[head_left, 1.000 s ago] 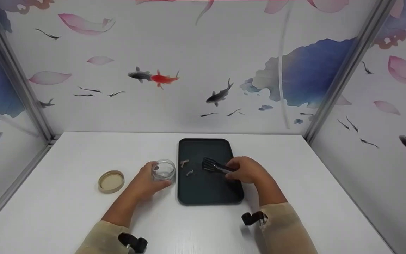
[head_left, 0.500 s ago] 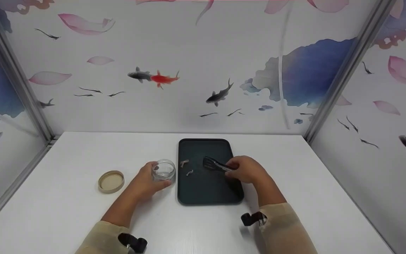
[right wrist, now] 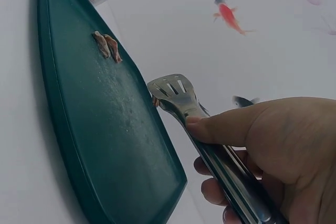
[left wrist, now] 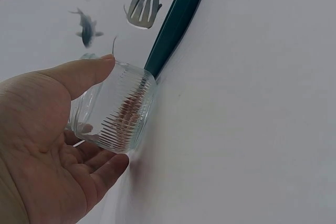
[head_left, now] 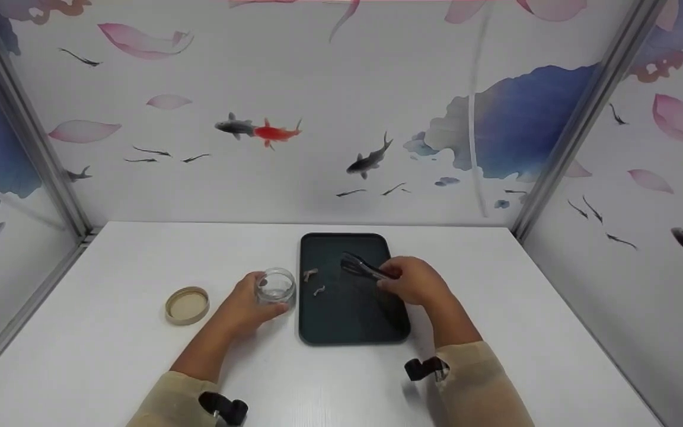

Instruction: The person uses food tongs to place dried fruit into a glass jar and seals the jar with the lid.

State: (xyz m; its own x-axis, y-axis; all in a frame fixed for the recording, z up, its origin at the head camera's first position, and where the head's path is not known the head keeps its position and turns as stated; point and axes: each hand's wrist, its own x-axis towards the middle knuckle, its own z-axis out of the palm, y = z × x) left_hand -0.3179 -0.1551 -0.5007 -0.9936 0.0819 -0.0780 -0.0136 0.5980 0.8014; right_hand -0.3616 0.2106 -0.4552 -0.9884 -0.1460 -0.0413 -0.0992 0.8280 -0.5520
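Note:
My left hand [head_left: 251, 305] grips a clear glass jar [head_left: 276, 286] at the tray's left side, thumb and fingers on opposite sides. Something brownish shows through its ribbed wall [left wrist: 126, 116]; I cannot tell what. My right hand [head_left: 415, 280] holds metal tongs [right wrist: 212, 153] with slotted heads over the dark green tray [head_left: 347, 326]. A small reddish-brown bit [right wrist: 155, 101] shows at the tongs' head, mostly hidden; whether it is pinched I cannot tell. Small dried brownish pieces [right wrist: 107, 46] lie on the tray, towards its left edge in the head view.
A round beige lid [head_left: 187, 306] lies on the white table [head_left: 110, 356], left of my left hand. Printed panels [head_left: 318, 77] with fish and petals stand behind the table and at both sides. A dark device [head_left: 223, 407] sits at each sleeve cuff.
My right hand has risen slightly with the tongs, whose heads look nearer together than a second ago. The left hand and the jar have stayed still.

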